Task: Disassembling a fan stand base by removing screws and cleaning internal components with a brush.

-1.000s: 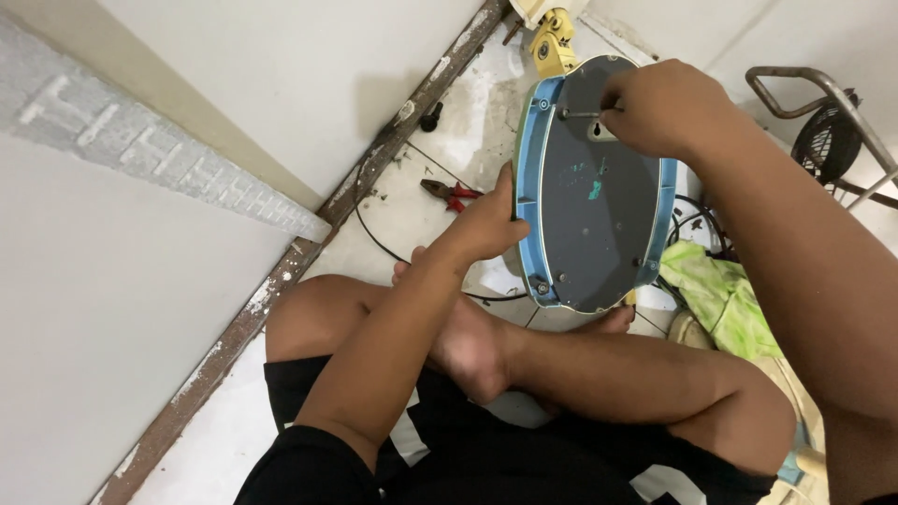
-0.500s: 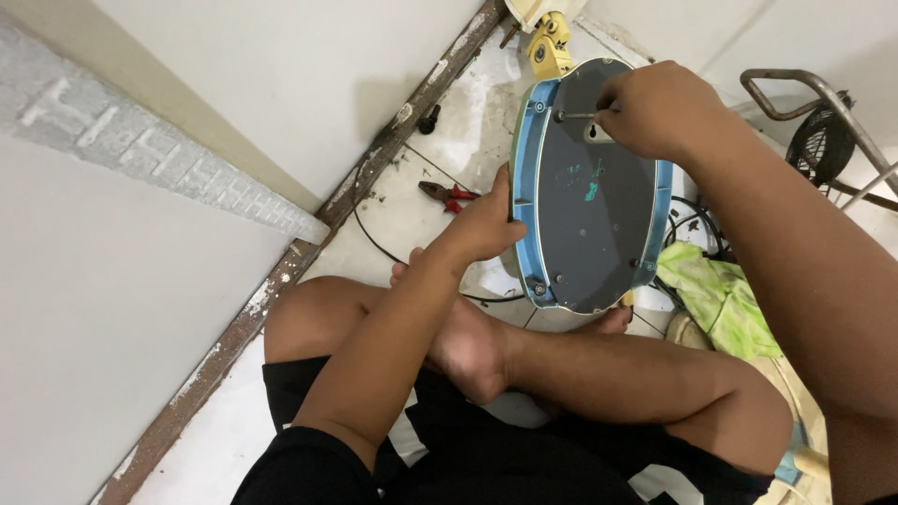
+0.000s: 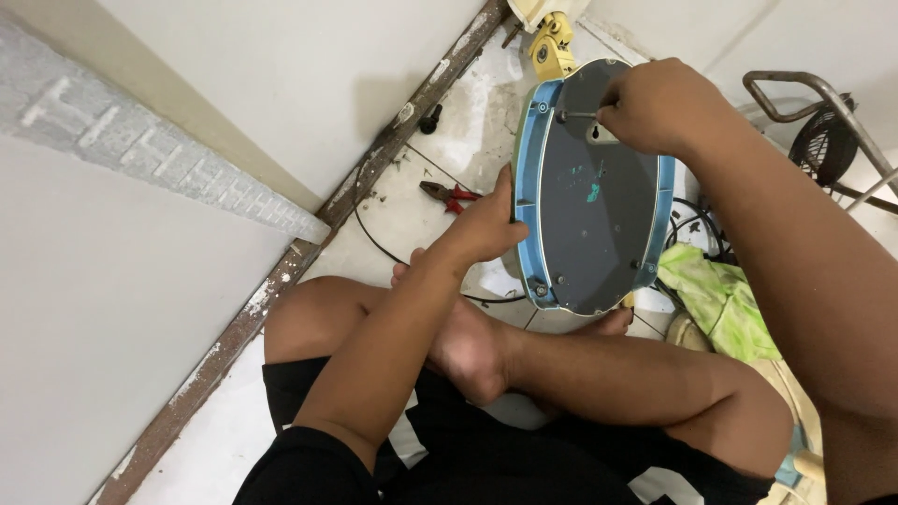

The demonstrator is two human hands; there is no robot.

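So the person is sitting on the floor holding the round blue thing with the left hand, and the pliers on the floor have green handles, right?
Almost. The head view shows the pliers on the floor have red handles, not green. The rest holds: the person sits on the floor, and the left hand grips the edge of the round blue thing.

A round appliance housing (image 3: 591,196) stands on its edge, its flat dark grey back panel facing up toward the camera. A light blue rim rings the panel, with small screws set around it and a keyhole slot near the top. Greenish smears mark the panel's middle. A thin metal screwdriver shaft (image 3: 580,115) lies against the panel's upper part, tip at a screw.
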